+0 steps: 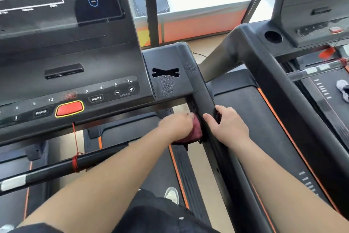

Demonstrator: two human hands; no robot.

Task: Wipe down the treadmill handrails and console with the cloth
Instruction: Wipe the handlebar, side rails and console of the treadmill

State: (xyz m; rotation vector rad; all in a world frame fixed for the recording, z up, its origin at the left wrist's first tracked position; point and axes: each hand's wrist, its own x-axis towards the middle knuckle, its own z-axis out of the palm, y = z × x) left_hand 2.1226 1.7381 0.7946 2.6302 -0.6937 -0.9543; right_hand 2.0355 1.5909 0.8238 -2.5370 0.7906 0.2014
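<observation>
A dark red cloth is bunched in my left hand and pressed against the inner side of the black right handrail. My right hand wraps over the top of the same rail, just right of the cloth, thumb on the inner side and fingers over the outer side. The black console fills the upper left, with a red stop button and speed keys. Water droplets lie on the console's right corner.
A black front crossbar with red cord wound round it runs across the lower left. A second treadmill stands close on the right. Below are the belt, orange side trim, my dark shorts and a shoe.
</observation>
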